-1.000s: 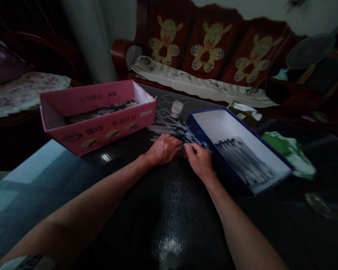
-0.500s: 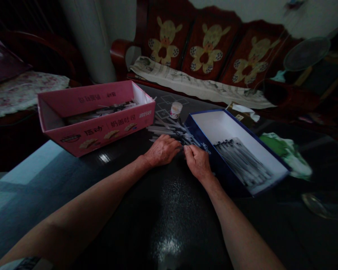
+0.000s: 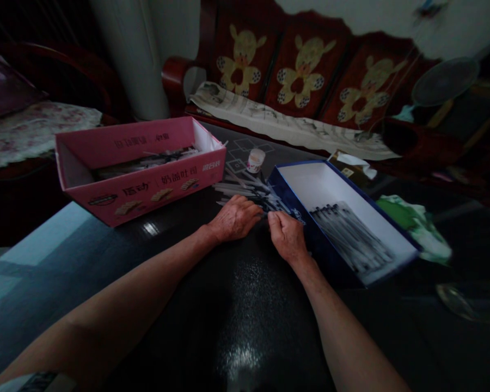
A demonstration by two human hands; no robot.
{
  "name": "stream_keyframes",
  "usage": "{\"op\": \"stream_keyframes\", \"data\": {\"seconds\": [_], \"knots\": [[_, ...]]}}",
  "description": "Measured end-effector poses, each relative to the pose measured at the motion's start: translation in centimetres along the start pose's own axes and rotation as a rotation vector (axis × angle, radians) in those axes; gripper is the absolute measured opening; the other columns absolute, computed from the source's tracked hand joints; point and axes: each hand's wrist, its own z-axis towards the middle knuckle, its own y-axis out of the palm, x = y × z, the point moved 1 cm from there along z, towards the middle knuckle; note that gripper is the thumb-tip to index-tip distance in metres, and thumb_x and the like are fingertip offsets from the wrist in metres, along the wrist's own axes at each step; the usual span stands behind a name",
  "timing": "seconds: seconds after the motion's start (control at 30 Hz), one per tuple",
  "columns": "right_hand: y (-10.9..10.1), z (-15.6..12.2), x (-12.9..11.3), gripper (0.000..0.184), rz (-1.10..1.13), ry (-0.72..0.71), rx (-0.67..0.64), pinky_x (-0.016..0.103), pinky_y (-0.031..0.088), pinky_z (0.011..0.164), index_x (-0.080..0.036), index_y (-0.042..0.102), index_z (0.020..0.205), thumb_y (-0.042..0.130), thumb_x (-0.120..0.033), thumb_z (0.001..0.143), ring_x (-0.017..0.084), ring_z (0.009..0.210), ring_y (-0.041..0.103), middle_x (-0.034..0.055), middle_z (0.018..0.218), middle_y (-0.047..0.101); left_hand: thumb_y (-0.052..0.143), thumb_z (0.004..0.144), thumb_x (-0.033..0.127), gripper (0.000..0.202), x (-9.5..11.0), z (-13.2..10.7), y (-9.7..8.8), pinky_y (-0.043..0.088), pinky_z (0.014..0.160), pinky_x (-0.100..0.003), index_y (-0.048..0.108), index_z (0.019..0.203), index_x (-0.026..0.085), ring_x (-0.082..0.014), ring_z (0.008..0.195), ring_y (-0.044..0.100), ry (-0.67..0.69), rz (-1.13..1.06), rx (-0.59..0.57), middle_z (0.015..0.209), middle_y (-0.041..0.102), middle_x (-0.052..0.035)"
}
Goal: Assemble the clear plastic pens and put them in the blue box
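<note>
My left hand (image 3: 236, 219) and my right hand (image 3: 287, 236) meet on a dark glossy table (image 3: 228, 305), at the near edge of a loose pile of thin pale sticks (image 3: 247, 189). Both hands have their fingers curled and pinched together on sticks from that pile; the dim light hides how many. Just right of my right hand stands a blue box with a white inside (image 3: 310, 182), holding a neat row of the same sticks (image 3: 353, 238). A pink cardboard box (image 3: 142, 188) with more sticks inside stands to the left.
A small white jar (image 3: 255, 160) stands behind the pile. Green crumpled plastic (image 3: 416, 220) lies right of the blue box. A red wooden sofa with cartoon cushions (image 3: 302, 71) and a paper sheet (image 3: 277, 122) runs along the far side.
My right hand has shifted slightly left toward my left hand; both stay at the stick pile. The view has moved a little.
</note>
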Motion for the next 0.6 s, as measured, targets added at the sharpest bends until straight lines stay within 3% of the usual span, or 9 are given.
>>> {"op": "stream_keyframes", "data": {"seconds": [0.1,0.17,0.27,0.4,0.6], "knots": [[-0.08,-0.08,-0.05,0.012,0.028,-0.016,0.016,0.028,0.043,0.069,-0.02,0.059,0.085,0.05,-0.028,0.086,0.018,0.072,0.058,0.0047,0.08,0.064,0.042,0.094,0.028,0.025,-0.04,-0.01,0.0,0.04,0.08,-0.036,0.062,0.101,0.015,-0.0212,0.084,0.055,0.0,0.011,0.014,0.088,0.065,-0.0065],[-0.05,-0.1,-0.08,0.008,0.024,-0.036,0.011,0.028,0.043,0.07,-0.02,0.058,0.085,0.053,-0.025,0.083,0.018,0.073,0.058,0.0043,0.08,0.063,0.041,0.094,0.028,0.025,0.01,0.01,-0.04,0.04,0.08,-0.036,0.062,0.101,0.015,-0.0211,0.084,0.056,0.002,0.013,0.012,0.088,0.065,-0.0066],[0.0,-0.05,-0.16,0.015,0.014,-0.065,-0.016,0.029,0.042,0.071,-0.021,0.057,0.078,0.047,-0.026,0.088,0.018,0.076,0.058,0.0045,0.078,0.062,0.041,0.094,0.028,0.026,0.12,0.05,-0.18,0.04,0.081,-0.036,0.062,0.102,0.015,-0.0211,0.084,0.056,0.011,0.002,0.006,0.087,0.064,-0.0063],[0.05,0.03,-0.22,0.033,-0.012,-0.024,-0.054,0.029,0.038,0.062,-0.022,0.052,0.063,0.04,-0.03,0.092,0.016,0.063,0.054,0.003,0.064,0.059,0.04,0.095,0.028,0.027,0.18,0.08,-0.32,0.04,0.081,-0.036,0.062,0.102,0.015,-0.0211,0.083,0.055,0.03,-0.007,-0.009,0.086,0.064,-0.0064],[0.03,0.02,-0.23,0.025,-0.003,-0.073,-0.034,0.027,0.039,0.067,-0.02,0.058,0.074,0.045,-0.031,0.092,0.016,0.072,0.058,0.0044,0.075,0.064,0.04,0.095,0.027,0.027,0.14,0.1,-0.35,0.04,0.081,-0.036,0.062,0.103,0.014,-0.0206,0.083,0.055,0.028,-0.022,-0.011,0.087,0.064,-0.0072]]}}
